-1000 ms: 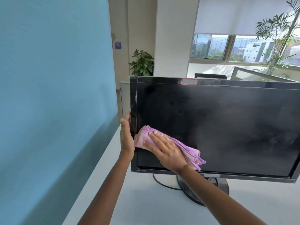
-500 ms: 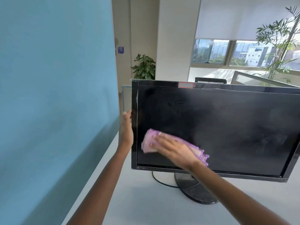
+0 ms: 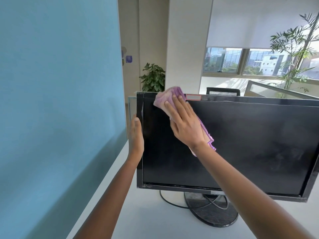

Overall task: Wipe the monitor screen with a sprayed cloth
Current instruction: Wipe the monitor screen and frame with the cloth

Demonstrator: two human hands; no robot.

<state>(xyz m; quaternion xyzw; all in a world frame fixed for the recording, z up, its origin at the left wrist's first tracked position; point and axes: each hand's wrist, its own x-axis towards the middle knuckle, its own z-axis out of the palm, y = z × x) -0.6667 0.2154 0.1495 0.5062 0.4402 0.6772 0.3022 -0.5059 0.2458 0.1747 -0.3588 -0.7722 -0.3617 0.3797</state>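
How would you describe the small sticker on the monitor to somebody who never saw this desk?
Find the black monitor on the white desk and follow its top bezel from the left corner. Just right of the purple cloth under the right hand sits the sticker, a pale rectangle; its red border marks it out from the black bezel.

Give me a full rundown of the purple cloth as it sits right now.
The cloth is lilac-purple with a fuzzy, microfibre-like nap, folded into a thick, bunched pad. It lies flat against the upper-left of the dark screen, and its upper end laps over the top bezel. The right hand presses it with straight, spread fingers. Its lower end, showing layered hemmed edges, sticks out below the wrist. Dampness cannot be judged.
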